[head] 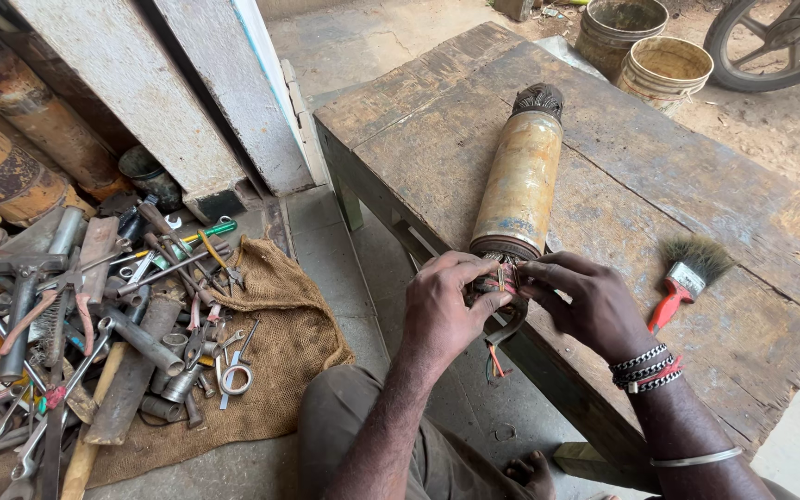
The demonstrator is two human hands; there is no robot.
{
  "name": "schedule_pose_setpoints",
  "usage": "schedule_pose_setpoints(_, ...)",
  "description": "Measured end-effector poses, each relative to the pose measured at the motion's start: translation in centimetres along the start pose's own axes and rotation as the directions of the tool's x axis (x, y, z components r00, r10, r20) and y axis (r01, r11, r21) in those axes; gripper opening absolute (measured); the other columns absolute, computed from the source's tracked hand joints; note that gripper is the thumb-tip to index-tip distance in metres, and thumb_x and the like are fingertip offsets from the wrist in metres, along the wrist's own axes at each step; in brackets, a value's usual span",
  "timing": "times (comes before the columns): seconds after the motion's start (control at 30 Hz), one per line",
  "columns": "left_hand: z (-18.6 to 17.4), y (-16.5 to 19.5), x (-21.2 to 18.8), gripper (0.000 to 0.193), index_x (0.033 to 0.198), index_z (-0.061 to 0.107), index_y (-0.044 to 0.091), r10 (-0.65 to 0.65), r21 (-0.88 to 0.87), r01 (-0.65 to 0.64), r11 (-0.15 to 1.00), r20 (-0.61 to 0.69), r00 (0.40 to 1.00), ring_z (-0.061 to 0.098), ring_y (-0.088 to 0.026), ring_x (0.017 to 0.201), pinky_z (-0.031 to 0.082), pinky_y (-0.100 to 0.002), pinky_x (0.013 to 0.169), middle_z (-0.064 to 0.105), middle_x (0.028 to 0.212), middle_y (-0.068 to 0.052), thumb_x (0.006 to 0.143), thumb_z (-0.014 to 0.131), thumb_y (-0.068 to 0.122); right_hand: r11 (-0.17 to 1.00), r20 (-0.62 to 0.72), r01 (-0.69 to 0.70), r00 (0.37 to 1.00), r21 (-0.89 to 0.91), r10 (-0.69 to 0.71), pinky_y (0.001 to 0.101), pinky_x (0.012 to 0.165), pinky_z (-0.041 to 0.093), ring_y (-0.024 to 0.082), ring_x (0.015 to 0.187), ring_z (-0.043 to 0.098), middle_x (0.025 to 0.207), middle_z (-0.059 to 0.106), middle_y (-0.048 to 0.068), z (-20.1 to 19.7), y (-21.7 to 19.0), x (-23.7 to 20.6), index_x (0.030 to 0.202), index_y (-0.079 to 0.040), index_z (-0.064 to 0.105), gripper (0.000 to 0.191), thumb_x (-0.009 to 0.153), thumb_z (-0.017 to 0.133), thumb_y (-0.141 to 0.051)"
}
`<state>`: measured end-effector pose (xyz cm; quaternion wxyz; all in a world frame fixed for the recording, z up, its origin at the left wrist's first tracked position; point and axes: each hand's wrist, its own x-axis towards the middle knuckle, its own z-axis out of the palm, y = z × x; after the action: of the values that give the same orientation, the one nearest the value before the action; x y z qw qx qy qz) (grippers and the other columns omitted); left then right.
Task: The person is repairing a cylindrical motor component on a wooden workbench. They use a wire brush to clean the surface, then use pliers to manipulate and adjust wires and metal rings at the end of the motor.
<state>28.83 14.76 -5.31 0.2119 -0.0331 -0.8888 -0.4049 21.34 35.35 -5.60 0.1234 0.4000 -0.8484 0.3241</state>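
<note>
A long rusty yellow metal cylinder (520,181) lies lengthwise on a worn wooden bench (622,139), its near end at the bench's front edge. Coloured wires (502,278) stick out of that near end, and some hang below it. My left hand (446,310) pinches the wires from the left. My right hand (581,301), with chain bracelets on the wrist, grips the wires from the right. Both hands' fingertips meet at the wire bundle.
A paintbrush (687,268) with a red handle lies on the bench to the right. On the floor at left, a burlap sack (280,343) bears a heap of wrenches, pipes and hammers (104,306). Two buckets (664,65) and a wheel (780,37) stand beyond the bench.
</note>
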Motion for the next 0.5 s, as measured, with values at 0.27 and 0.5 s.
schedule_pose_setpoints(0.27, 0.0, -0.1, -0.2, 0.041, 0.112, 0.075, 0.009, 0.023, -0.002, -0.023, 1.000, -0.022, 0.999, 0.071, -0.023, 0.108, 0.056, -0.039, 0.097, 0.073, 0.110, -0.008, 0.077, 0.088, 0.026, 0.996, -0.032, 0.058, 0.998, -0.070, -0.060, 0.0395, 0.073, 0.061, 0.030, 0.086, 0.075, 0.106, 0.076, 0.009, 0.7, 1.2, -0.7, 0.115, -0.014, 0.076, 0.029, 0.088, 0.074, -0.023)
schedule_pose_setpoints(0.5, 0.0, -0.2, -0.2, 0.041, 0.112, 0.076, 0.010, 0.037, -0.007, -0.037, 0.999, -0.026, 0.999, 0.071, -0.023, 0.107, 0.056, -0.039, 0.096, 0.074, 0.110, -0.007, 0.075, 0.089, 0.025, 0.990, -0.072, 0.047, 0.996, -0.132, -0.057, 0.0417, 0.072, 0.059, 0.031, 0.083, 0.074, 0.102, 0.074, 0.011, 0.8, 0.2, 0.0, 0.117, -0.010, 0.072, 0.029, 0.089, 0.071, -0.020)
